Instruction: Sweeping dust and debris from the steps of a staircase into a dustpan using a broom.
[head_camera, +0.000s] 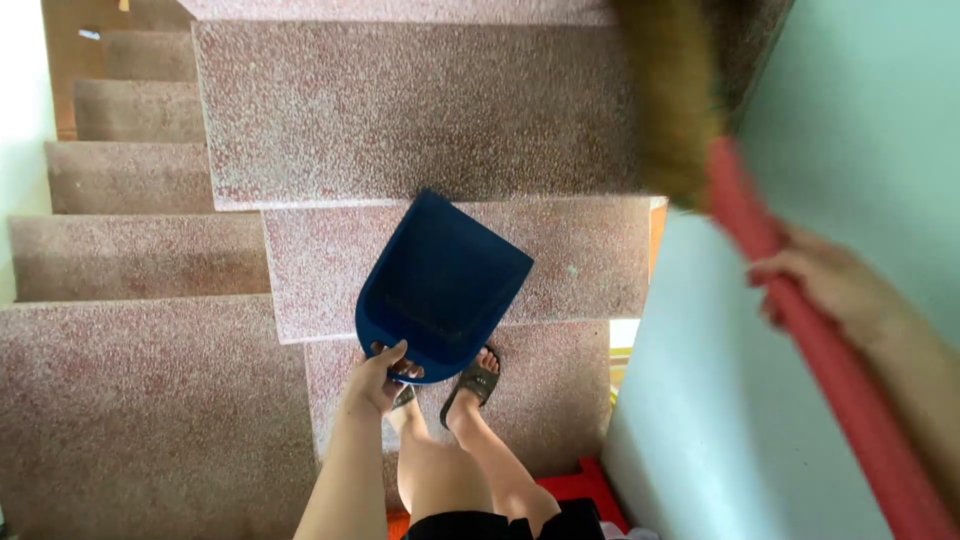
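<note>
Blue plastic: dustpan, scoop-shaped, smooth, wide mouth pointing away from the fingers, hanging over the steps.
Left hand: fingers curled tight around the dustpan's near rim or handle, thumb on top; the grip part itself is hidden under the fingers.
Right hand: fingers wrapped closed round the broom handle, at mid-length.
Broom handle: red, round, slightly ribbed; runs from above the fingers down past them to the lower right, where it is cut off by the frame edge.
Bristles: straw-coloured, fibrous, blurred; beyond the right fingers, top end cut off.
Steps: speckled reddish-brown terrazzo, rough-grained, turning in a fan below the dustpan.
Wall: pale green, smooth, just beside the right fingers.
Feet: in dark sandals, on the step directly under the left fingers; one partly hidden by the dustpan.
Red item: beside the legs, partly hidden; kind hard to make out.
Labels, signs: none legible.
</note>
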